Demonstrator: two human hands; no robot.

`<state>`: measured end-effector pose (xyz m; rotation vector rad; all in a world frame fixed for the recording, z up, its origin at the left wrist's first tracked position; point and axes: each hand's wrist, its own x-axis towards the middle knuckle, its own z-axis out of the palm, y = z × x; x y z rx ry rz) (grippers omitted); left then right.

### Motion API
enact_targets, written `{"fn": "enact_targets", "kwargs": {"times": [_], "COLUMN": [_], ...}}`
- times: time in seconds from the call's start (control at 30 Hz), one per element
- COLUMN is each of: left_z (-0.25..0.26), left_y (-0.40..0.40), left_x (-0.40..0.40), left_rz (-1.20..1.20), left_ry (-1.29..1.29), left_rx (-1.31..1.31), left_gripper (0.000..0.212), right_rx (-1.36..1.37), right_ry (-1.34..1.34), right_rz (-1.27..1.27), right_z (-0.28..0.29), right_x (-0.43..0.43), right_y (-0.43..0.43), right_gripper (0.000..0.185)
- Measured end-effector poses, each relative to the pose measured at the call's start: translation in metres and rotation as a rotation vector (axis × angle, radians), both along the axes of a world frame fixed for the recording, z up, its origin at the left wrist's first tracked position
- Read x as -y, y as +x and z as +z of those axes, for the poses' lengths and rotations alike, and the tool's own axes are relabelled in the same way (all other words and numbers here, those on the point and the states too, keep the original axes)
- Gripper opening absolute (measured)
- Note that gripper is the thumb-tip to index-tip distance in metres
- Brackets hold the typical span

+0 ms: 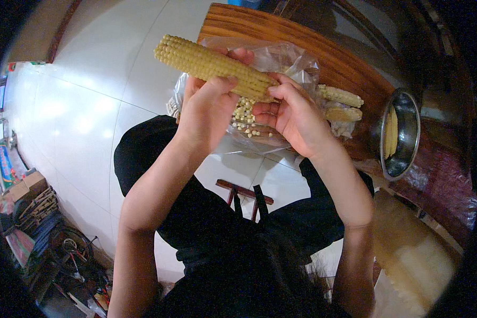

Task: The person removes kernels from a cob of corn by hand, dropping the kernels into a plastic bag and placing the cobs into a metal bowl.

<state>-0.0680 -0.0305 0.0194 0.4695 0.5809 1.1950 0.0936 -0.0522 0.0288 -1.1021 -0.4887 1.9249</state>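
An ear of corn (210, 63) with pale yellow kernels lies slantwise across my left hand (212, 103), whose thumb rests on its near side and whose fingers wrap behind it. At the ear's right end, my right hand (294, 111) grips the tip between thumb and fingers. Below the ear, loose corn kernels (244, 115) lie on a clear plastic bag (294, 59) spread on the wooden table. Two corn cobs (340, 95) rest at the bag's right side, one above the other. Part of the kernel pile is hidden behind my hands.
The wooden table (254, 24) has a curved-looking far edge. A metal bowl (417, 139) holding yellow corn stands at the right. Near my knees is a small wooden stool (244, 191). Cardboard boxes (28, 185) and a bicycle wheel (71, 242) are at the lower left.
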Motion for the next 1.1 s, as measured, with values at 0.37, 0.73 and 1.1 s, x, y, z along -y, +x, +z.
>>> {"fn": "enact_targets", "kwargs": {"times": [0.37,0.73,1.1], "left_z": [0.001,0.005,-0.001], "left_y": [0.009,0.010,0.009], "left_x": [0.006,0.002,0.002], "left_rz": [-0.019,-0.025,0.027], "left_ry": [0.035,0.010,0.074], "left_rx": [-0.030,-0.163,-0.352], "left_gripper": [0.039,0.037,0.031], "right_rx": [-0.062,-0.074,-0.056], "right_ry": [0.013,-0.075,-0.158], "right_rz": [-0.110,-0.086,-0.158], "right_z": [-0.017,-0.011,-0.019], "right_x": [0.008,0.003,0.000], "right_y": [-0.004,0.002,-0.008], "right_gripper": [0.027,0.019,0.019]}}
